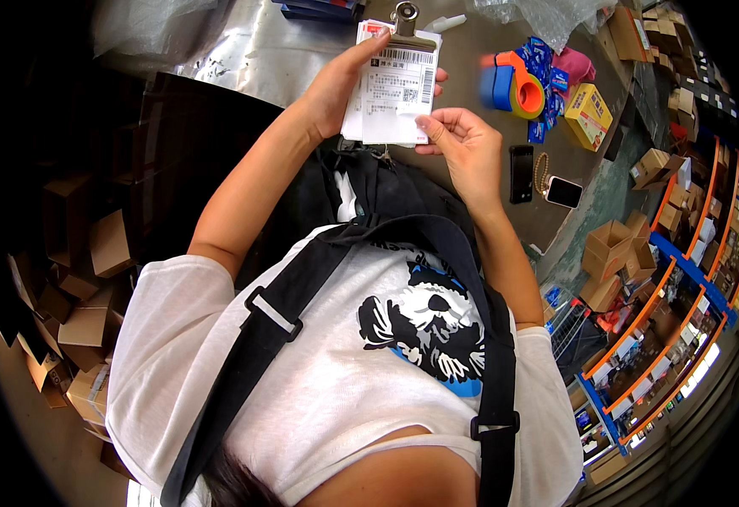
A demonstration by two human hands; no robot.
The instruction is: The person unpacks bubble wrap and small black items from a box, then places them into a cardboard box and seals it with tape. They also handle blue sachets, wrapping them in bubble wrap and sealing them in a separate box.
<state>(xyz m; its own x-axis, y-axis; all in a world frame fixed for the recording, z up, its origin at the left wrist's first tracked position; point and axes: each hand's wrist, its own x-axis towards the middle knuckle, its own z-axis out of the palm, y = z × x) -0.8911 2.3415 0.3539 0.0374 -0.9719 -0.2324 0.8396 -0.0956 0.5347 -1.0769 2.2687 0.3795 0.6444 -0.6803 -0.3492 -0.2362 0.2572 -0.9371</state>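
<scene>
A stack of printed paper labels [385,123] is held together at its top by a metal bulldog clip [412,39]. My left hand [343,79] grips the stack along its left side, thumb on top near the clip, with fingertips showing past the right edge. Pinched between thumb and fingers of my right hand [464,142] is the lower right corner of the stack. The top sheet bears barcodes and small print. The stack hangs in front of my body, over the edge of the work table [471,63].
On the table to the right are an orange-and-blue tape dispenser [512,85], blue packets [537,54], a yellow box [588,116], a black handheld device [521,174] and a phone [563,192]. Bubble wrap [544,19] lies behind. Cardboard boxes [607,247] and racks [667,279] stand right; more cartons [87,329] left.
</scene>
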